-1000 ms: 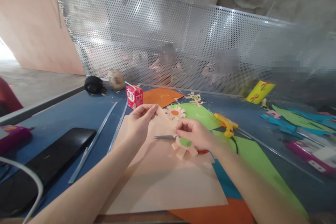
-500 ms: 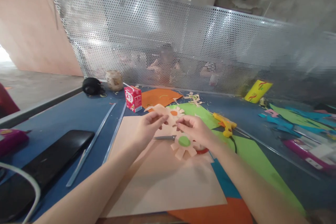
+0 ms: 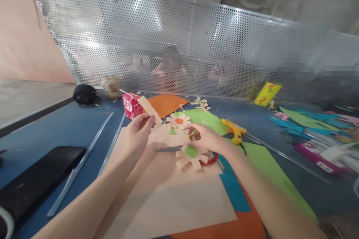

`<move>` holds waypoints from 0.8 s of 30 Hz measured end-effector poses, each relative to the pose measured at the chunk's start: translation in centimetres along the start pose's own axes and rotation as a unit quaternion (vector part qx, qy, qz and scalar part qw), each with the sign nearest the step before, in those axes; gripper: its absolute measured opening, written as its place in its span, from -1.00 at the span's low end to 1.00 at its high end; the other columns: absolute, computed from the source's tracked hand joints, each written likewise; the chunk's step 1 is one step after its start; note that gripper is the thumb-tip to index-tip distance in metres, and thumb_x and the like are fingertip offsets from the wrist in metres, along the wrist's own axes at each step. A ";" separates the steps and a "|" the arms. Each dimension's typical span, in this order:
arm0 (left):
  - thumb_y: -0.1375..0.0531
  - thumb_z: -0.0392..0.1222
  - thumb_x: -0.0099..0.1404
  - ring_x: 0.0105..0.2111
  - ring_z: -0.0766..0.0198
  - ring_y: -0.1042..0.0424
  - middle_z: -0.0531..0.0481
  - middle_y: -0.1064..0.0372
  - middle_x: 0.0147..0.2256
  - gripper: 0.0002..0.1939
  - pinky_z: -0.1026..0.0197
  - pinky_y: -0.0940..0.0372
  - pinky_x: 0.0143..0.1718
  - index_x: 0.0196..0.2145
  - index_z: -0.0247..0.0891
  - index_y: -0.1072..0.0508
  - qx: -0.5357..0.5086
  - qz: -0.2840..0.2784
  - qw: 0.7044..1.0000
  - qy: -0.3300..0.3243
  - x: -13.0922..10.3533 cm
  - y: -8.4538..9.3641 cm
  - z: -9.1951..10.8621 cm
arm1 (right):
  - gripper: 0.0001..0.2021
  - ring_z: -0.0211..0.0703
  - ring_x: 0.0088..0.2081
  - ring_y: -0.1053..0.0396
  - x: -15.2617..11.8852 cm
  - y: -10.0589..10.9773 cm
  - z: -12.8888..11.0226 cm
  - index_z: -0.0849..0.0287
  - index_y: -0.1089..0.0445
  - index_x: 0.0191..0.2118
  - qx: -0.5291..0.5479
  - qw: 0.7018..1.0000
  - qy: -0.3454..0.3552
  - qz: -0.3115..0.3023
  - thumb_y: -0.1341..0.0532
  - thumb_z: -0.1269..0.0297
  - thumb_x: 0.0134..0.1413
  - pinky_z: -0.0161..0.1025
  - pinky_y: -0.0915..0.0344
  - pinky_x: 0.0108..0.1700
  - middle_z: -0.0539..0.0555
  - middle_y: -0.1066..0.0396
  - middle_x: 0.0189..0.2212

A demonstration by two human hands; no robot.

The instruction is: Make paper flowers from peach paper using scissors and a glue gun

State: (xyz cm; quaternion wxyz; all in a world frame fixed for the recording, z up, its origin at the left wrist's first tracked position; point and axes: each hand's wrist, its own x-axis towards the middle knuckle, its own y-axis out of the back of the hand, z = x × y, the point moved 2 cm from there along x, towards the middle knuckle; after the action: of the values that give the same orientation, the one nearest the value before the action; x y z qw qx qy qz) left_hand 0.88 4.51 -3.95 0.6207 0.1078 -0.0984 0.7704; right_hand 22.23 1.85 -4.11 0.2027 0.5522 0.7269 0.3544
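Observation:
My left hand (image 3: pixel 140 129) pinches a pale peach paper strip (image 3: pixel 150 109), which sticks up and leans to the left. Fingers apart, my right hand (image 3: pixel 203 137) hovers over or rests against the scissors (image 3: pixel 168 149); whether they touch is unclear. The scissors lie on a large peach sheet (image 3: pixel 168 194), blades toward the left. A paper flower with a green centre (image 3: pixel 191 152) covers part of them, near their red handle (image 3: pixel 211 160). Just beyond my hands is a second paper flower with an orange centre (image 3: pixel 178 121). A small green piece (image 3: pixel 173 131) lies between.
A red drink carton (image 3: pixel 131 106) stands behind my left hand. To the right lie a yellow glue gun (image 3: pixel 235 130) and green paper (image 3: pixel 266 164). A black phone-like slab (image 3: pixel 42 179) and clear strips (image 3: pixel 84 164) are at left. A perforated metal screen (image 3: pixel 140 37) closes off the back.
My left hand has moved left, away from my right hand, and the strip now stands out clearly in it. My right hand's fingers have parted. The view has shifted slightly.

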 end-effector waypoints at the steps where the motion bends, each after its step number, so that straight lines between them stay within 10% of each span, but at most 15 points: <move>1: -0.18 -0.09 0.04 -0.55 0.36 -0.23 0.09 -0.28 -0.57 -0.82 0.30 -0.10 -0.51 -0.45 -0.25 -0.40 0.004 -0.002 1.000 0.002 0.0 0.0 0.0 | -0.56 -0.25 -0.38 -0.32 0.0 0.0 -0.1 0.09 -0.29 -0.07 0.014 1.000 0.003 -0.004 -0.29 0.38 -0.18 -0.27 -0.28 -0.30 0.02 -0.35 -0.26; 8: -0.18 -0.10 0.04 -0.53 0.33 -0.27 0.07 -0.31 -0.55 -0.83 0.30 -0.11 -0.52 -0.45 -0.26 -0.41 0.017 0.001 1.000 0.013 0.1 0.3 -0.4 | -0.71 -0.22 -0.29 -0.41 0.2 0.6 -0.5 0.15 -0.35 -0.18 0.117 0.993 0.016 0.008 -0.24 0.42 -0.13 -0.31 -0.35 -0.34 0.06 -0.41 -0.26; 16: -0.19 -0.18 0.03 -0.62 0.42 -0.21 0.11 -0.26 -0.63 -0.88 0.35 -0.09 -0.59 -0.47 -0.29 -0.40 0.015 -0.036 0.999 0.033 -0.5 -0.6 0.5 | -0.74 -0.02 -0.13 -0.32 1.2 2.7 2.4 0.24 -0.20 -0.14 0.026 0.974 -0.065 0.217 -0.05 0.28 0.03 -0.05 -0.28 -0.18 0.28 -0.24 -0.05; 24: -0.20 -0.17 0.01 -0.58 0.36 -0.29 0.07 -0.28 -0.60 -0.87 0.35 -0.14 -0.64 -0.50 -0.30 -0.38 0.004 -0.045 0.998 0.041 -0.6 -0.7 0.3 | -0.79 0.02 -0.31 -0.38 -1.3 1.9 -0.7 0.10 -0.39 -0.34 -0.125 0.991 -0.045 -0.024 -0.27 0.30 -0.26 -0.17 -0.23 -0.36 0.11 -0.46 -0.32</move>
State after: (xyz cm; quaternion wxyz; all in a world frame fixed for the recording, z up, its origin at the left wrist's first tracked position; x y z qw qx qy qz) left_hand 1.70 4.00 -3.86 0.6578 0.0832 -0.0651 0.7458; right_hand 23.43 0.68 -2.37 0.3115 0.5204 0.6799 0.4123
